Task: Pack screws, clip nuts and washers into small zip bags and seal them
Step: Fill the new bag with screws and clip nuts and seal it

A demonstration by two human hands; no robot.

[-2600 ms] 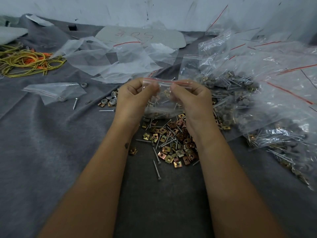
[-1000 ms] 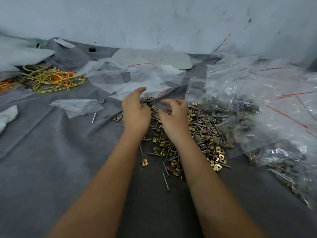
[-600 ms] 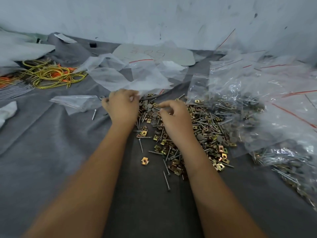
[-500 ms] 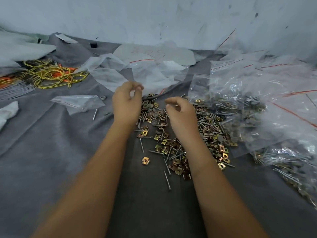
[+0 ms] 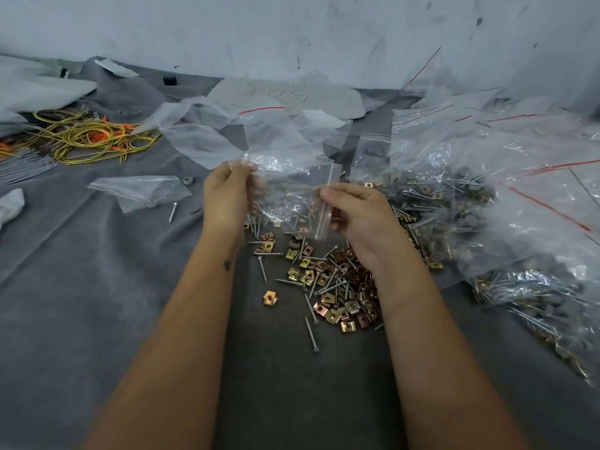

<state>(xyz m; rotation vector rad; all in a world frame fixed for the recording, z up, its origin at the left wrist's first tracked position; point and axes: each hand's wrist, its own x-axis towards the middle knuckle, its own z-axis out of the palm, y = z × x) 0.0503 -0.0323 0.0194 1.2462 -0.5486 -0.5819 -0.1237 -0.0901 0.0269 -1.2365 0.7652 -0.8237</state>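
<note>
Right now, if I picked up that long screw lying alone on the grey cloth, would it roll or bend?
The lone screw looks like thin bare metal, so it is probably stiff and light. Its round shaft might roll a little, though the soft-looking grey cloth would likely slow it. Its point may prick.

Both forearms reaching forward, left hand (image 5: 224,198) raised with fingers curled in a pinch, right hand (image 5: 358,212) likewise pinching

Small packing workshop, by the look. Loose screws (image 5: 311,328) and clip nuts (image 5: 328,298) heaped on grey cloth (image 5: 81,287). Filled zip bags (image 5: 506,203) piled right of frame.
</note>
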